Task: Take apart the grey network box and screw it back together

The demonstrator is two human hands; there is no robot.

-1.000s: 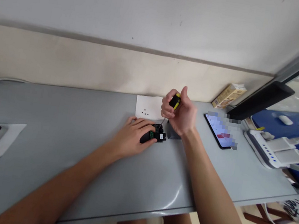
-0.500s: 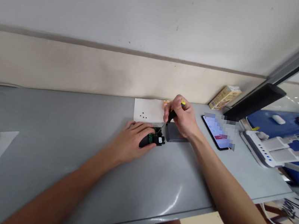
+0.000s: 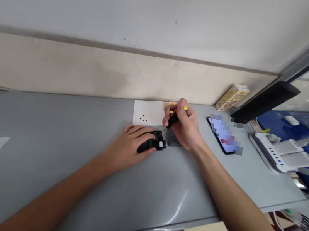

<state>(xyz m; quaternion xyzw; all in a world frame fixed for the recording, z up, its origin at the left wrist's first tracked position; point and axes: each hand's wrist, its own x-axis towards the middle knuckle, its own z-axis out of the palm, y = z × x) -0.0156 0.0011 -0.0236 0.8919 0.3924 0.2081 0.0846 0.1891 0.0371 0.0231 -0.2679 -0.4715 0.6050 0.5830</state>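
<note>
The left hand (image 3: 129, 145) lies flat over a small black device with a green board (image 3: 152, 143), pinning it to the smooth grey table (image 3: 50, 146) so it cannot slide. The right hand (image 3: 185, 125) grips a black-and-yellow screwdriver (image 3: 173, 119), tip slanting down onto the device, probably at a screw. Behind lie a white paper sheet (image 3: 147, 112) and the beige wall (image 3: 91, 70).

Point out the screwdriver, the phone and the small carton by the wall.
screwdriver (image 3: 173, 119), head view, black handle between the fingers
phone (image 3: 223, 134), head view, lit screen
small carton (image 3: 231, 97), head view, front face
</note>
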